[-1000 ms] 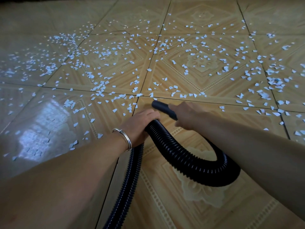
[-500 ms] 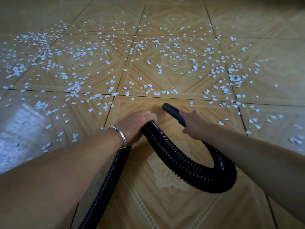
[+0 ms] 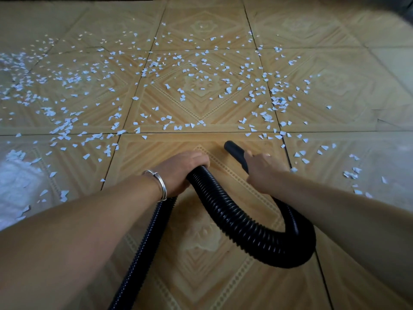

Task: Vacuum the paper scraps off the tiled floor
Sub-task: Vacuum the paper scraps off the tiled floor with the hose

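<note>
A black ribbed vacuum hose (image 3: 234, 222) loops across the tan patterned tiled floor (image 3: 201, 276). My left hand (image 3: 181, 171), with a silver bangle at the wrist, grips the hose at the top of its bend. My right hand (image 3: 261, 167) grips the smooth black nozzle (image 3: 233, 148), whose open end points up-left, low over the tile. Small white paper scraps (image 3: 192, 86) lie scattered over the tiles beyond the nozzle, thickest to the left and in a band at the right (image 3: 274, 101).
Glare brightens the floor at the left (image 3: 15, 175) and at the right edge. The tile under my arms shows almost no scraps. Dark grout lines (image 3: 201, 132) cross ahead of the nozzle.
The view has swung left and drawn back, so the scraps lie farther from the nozzle. Both hands keep their hold on the hose and nozzle, which have shifted right.
</note>
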The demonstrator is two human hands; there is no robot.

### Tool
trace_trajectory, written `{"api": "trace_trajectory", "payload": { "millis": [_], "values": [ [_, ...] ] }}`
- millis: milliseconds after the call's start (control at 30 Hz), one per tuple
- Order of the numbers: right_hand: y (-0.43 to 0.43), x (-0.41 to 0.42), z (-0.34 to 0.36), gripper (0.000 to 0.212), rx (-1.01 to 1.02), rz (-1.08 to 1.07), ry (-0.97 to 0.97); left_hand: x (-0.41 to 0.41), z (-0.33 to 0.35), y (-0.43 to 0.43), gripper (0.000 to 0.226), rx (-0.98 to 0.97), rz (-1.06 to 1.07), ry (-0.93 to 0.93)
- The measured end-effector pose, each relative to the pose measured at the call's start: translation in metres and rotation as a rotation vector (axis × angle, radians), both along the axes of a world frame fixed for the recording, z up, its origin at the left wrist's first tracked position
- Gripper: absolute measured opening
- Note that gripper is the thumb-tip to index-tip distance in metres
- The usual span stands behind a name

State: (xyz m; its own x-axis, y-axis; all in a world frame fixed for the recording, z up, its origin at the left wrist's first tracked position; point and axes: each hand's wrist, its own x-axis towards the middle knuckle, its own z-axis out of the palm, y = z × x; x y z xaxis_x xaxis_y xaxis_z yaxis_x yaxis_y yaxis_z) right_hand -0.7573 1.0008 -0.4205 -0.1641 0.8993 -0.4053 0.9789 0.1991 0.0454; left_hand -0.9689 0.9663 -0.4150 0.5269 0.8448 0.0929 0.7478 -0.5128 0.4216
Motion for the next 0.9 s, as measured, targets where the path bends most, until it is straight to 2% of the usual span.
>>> {"api": "trace_trajectory", "payload": {
  "millis": [167,267,400,500,700,900],
  "values": [
    [-0.045,0.045,0.0,0.069,-0.08,-0.087,-0.001,0.034,-0.001,0.001,0.046,-0.042,-0.13,0.013],
    [-0.041,0.073,0.004,0.056,-0.059,-0.163,0.005,0.053,0.001,0.005,0.054,-0.027,-0.136,-0.017],
    [-0.027,0.093,0.005,0.043,-0.038,-0.275,0.034,0.07,0.007,0.015,0.035,-0.052,-0.09,0.026],
    [-0.016,0.102,0.003,0.039,-0.028,-0.266,0.028,0.076,0.008,0.023,0.033,-0.062,-0.096,0.058],
    [0.008,0.108,-0.002,0.034,0.035,-0.266,0.025,0.088,0.003,0.038,0.031,-0.055,-0.067,0.03],
    [0.028,0.106,-0.001,0.042,0.068,-0.238,0.007,0.09,-0.003,0.046,0.034,-0.086,-0.036,0.003]
  ]
}}
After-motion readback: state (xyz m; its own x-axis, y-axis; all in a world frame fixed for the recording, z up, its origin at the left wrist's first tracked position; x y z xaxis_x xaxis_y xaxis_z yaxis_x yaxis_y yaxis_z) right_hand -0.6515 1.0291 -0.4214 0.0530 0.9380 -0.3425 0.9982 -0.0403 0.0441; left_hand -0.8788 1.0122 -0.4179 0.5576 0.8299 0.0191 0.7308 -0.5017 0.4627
